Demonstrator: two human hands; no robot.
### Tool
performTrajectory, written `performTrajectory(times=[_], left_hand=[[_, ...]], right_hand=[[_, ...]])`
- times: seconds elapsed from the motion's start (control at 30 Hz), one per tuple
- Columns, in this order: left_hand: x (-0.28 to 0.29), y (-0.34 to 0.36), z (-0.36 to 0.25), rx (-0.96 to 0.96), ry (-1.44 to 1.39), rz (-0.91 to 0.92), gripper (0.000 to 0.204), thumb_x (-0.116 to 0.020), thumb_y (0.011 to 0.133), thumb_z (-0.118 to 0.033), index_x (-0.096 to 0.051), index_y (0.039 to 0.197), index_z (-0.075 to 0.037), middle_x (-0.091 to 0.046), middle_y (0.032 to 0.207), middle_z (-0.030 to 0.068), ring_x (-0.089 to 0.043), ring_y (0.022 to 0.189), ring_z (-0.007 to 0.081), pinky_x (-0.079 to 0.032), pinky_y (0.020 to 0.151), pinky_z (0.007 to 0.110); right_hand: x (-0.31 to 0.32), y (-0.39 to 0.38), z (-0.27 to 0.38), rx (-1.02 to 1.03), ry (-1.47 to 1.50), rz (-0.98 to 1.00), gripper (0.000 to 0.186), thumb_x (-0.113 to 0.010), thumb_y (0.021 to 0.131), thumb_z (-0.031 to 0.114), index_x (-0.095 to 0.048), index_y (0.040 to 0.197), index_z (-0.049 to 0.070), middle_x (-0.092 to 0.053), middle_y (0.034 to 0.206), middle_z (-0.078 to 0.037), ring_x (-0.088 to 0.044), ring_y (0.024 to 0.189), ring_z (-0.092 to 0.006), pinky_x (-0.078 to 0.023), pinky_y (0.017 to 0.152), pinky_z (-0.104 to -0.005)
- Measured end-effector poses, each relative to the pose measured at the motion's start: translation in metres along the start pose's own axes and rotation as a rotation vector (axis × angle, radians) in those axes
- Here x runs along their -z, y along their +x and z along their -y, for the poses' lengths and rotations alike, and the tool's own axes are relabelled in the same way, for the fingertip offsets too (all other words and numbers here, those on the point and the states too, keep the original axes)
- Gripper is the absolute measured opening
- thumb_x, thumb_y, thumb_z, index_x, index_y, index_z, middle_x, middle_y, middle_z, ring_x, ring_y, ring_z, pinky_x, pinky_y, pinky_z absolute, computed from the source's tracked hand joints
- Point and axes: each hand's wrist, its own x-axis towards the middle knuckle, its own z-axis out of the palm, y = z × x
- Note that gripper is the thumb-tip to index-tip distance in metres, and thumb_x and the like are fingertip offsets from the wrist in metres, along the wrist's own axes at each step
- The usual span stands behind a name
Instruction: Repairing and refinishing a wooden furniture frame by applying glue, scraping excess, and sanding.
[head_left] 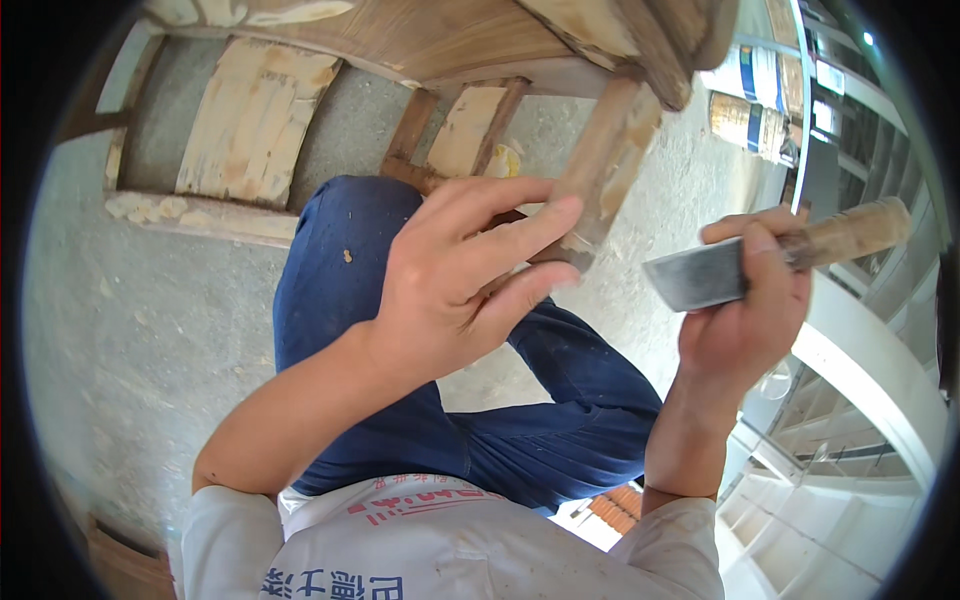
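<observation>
My left hand [470, 270] grips the lower end of a wooden leg [617, 140] of an upturned piece of unfinished wooden furniture [480, 30], fingers curled over it and thumb along its side. The leg bears pale, blotchy patches. My right hand [750, 300] holds a chisel to the right of the leg, apart from it. Its wide grey steel blade [690, 276] points left toward the leg and its worn wooden handle [855, 226] sticks out to the right.
A lower wooden frame with pale boards [250, 120] rests on the concrete floor [150, 350] behind my bent knee [340, 230]. Bundled cylindrical items [745, 120] stand at the back right. A reddish stack [620, 510] shows beyond my legs. Brown wood [120, 560] sits at lower left.
</observation>
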Motion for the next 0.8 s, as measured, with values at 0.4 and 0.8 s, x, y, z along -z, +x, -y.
performTrajectory(times=[0.4,0.8], left_hand=[[-0.023,0.001,-0.037,0.402,0.106,-0.131,0.027,-0.079,0.090,-0.002,-0.072,0.115,0.004,-0.072,0.114,0.0117,-0.065,0.088,0.0144,-0.055,0.075,0.027],[-0.047,-0.012,-0.038,0.434,-0.143,-0.336,0.026,-0.058,0.103,-0.008,-0.065,0.125,0.003,-0.071,0.111,0.0106,-0.063,0.096,0.0149,-0.049,0.090,0.029]], right_hand=[[0.017,-0.008,-0.056,0.203,0.292,0.246,0.017,-0.069,0.097,0.004,-0.064,0.113,-0.001,-0.074,0.088,-0.012,-0.065,0.066,-0.0135,-0.053,0.059,-0.0217],[0.031,0.034,-0.124,0.085,0.724,0.234,0.015,-0.065,0.100,0.008,-0.064,0.111,-0.003,-0.072,0.086,-0.012,-0.066,0.065,-0.0155,-0.052,0.061,-0.0238]])
